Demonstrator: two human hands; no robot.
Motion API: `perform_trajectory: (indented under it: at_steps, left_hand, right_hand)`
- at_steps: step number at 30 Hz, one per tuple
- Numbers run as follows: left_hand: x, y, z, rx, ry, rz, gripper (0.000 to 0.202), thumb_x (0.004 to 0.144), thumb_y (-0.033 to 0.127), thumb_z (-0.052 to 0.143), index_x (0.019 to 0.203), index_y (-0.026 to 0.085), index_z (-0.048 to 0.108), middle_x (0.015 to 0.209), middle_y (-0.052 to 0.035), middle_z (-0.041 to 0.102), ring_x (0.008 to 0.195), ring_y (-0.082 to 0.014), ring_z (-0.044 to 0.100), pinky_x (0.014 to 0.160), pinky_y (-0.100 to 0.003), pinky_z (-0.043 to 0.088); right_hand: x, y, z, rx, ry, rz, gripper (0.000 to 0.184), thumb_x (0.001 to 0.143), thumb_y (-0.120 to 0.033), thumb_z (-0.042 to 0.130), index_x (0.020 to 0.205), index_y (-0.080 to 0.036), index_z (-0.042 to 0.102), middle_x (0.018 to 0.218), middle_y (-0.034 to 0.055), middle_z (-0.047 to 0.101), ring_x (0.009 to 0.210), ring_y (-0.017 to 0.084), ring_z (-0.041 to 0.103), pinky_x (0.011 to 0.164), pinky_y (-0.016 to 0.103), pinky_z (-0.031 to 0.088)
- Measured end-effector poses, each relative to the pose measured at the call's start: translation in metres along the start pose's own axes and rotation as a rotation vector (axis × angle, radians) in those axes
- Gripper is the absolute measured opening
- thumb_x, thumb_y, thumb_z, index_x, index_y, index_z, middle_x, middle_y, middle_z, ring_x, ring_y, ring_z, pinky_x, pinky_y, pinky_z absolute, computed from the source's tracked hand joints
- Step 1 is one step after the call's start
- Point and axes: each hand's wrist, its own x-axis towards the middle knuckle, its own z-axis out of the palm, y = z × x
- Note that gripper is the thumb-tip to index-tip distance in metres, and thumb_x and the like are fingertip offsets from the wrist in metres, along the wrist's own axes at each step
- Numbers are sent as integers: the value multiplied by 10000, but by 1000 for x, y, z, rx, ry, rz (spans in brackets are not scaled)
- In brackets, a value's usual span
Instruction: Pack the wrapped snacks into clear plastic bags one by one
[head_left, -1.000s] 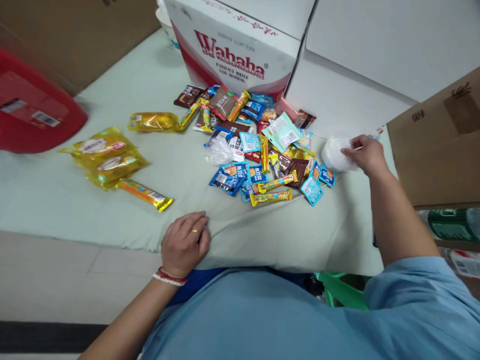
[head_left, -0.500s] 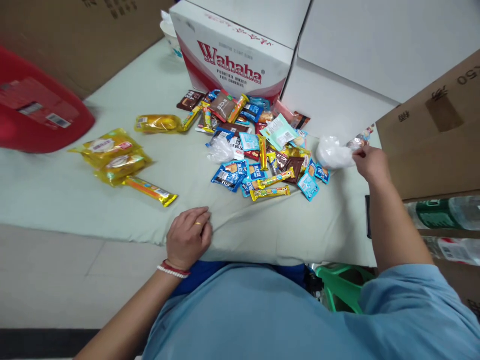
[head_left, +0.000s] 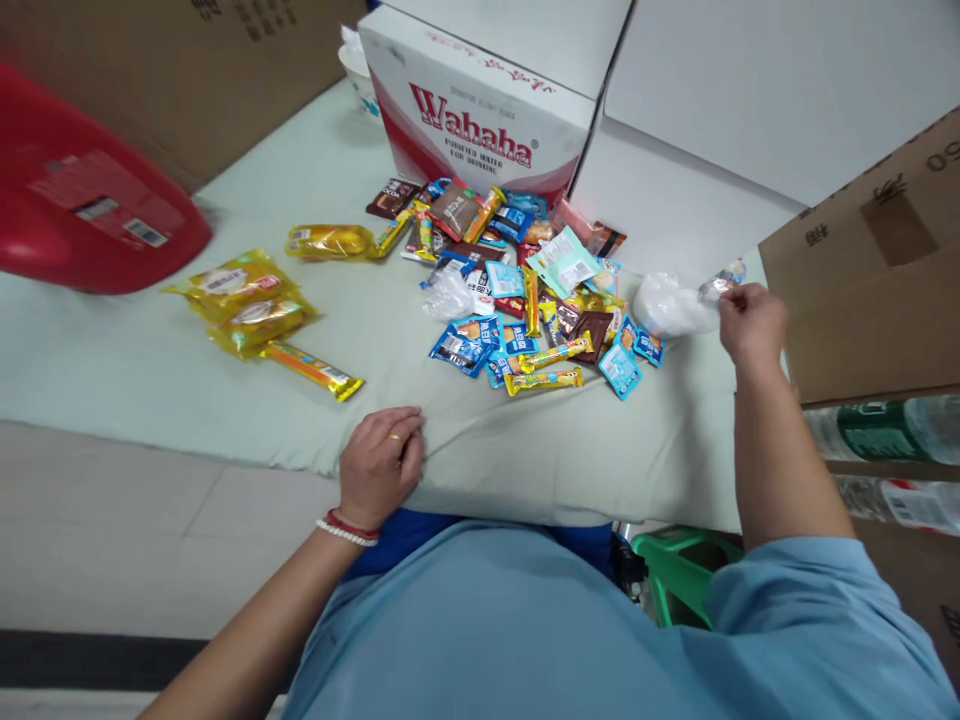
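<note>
My right hand (head_left: 752,322) is closed in a pinch at the right edge of a crumpled white plastic bag (head_left: 670,306) lying on the pale green cloth (head_left: 150,360). It seems to grip the bag's edge or a small clear wrapper (head_left: 721,282); I cannot tell which. My left hand (head_left: 380,463) rests curled on the cloth's front edge, holding nothing I can see. A heap of small snack packets (head_left: 517,290) in blue, yellow and brown lies between the hands and the Wahaha box (head_left: 480,120).
Yellow snack packs (head_left: 247,310) lie apart at the left. A red plastic object (head_left: 82,210) sits far left. Cardboard boxes (head_left: 870,270) stand at the right, with water bottles (head_left: 892,430) below them. A green stool (head_left: 675,575) is under the table edge.
My right hand has drawn back to the right, from on top of the white bag to its right edge. The left hand has stayed in place.
</note>
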Motion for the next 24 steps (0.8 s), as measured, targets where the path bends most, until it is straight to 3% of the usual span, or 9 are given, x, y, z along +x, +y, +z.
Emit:
perform_trajectory:
  at_steps: [3,7,10,12,15,17,19,22,24]
  left_hand:
    - [-1,-1,1,-1,2,-10,151,939,116,609,1035,208,682,1061,-89,782,1003,-250,710,928,-399,561]
    - [1,0,3,51,-38,-9,142,927,131,625,1017,214,697,1056,-86,781,1004,-267,700,891,-406,541]
    - [2,1,3,65,-49,-4,142,930,131,623,1022,208,699,1060,-95,778,1005,-273,693,880,-411,538]
    - [1,1,2,37,-45,-2,144,939,128,615,1029,203,698,1059,-101,776,1005,-271,692,885,-413,544]
    - [0,3,-3,-83,-2,-53,160,960,122,588,1051,202,693,1057,-101,771,1005,-251,695,920,-410,559]
    - [0,8,-8,-173,43,-136,164,977,130,577,1074,203,687,1073,-96,765,1024,-237,698,955,-408,561]
    - [2,20,-14,-269,56,-224,149,993,154,580,1088,206,682,1086,-88,753,1044,-225,699,968,-399,565]
    - [13,47,-19,-515,-50,-325,152,1017,224,588,1143,217,674,1082,-73,719,983,-189,702,879,-342,600]
    - [25,66,-16,-744,-164,-389,265,1010,306,627,1265,233,634,1186,-93,679,980,-179,708,793,-308,622]
  right_hand:
    - [-4,-3,-9,104,43,63,303,953,-226,584,1183,-104,739,1028,153,771,817,167,611,796,289,440]
    - [-1,-18,-5,-46,-240,88,430,835,-355,798,1213,-154,762,1072,120,767,879,209,604,856,338,447]
    - [4,-32,3,-158,-338,141,253,810,-290,789,1040,-187,806,1034,104,766,935,251,638,869,363,469]
    - [4,-37,4,-149,-234,168,173,829,-231,729,976,-191,811,1007,111,769,947,259,657,878,368,480]
    - [-2,-37,-8,29,123,169,235,873,-211,641,1038,-164,802,992,126,778,923,231,667,900,363,494]
    - [-17,-40,-19,289,366,179,241,855,-190,605,1018,-146,777,951,107,769,859,190,662,855,329,510]
    - [-46,-53,-24,697,430,237,203,779,-196,635,952,-164,737,885,56,738,752,149,630,712,276,505]
    - [-115,-96,-13,1330,-5,301,234,642,-267,777,851,-210,690,794,-11,676,640,118,564,520,213,417]
    - [-169,-134,5,1432,-326,333,264,615,-323,850,796,-215,691,745,-6,663,606,115,535,467,203,386]
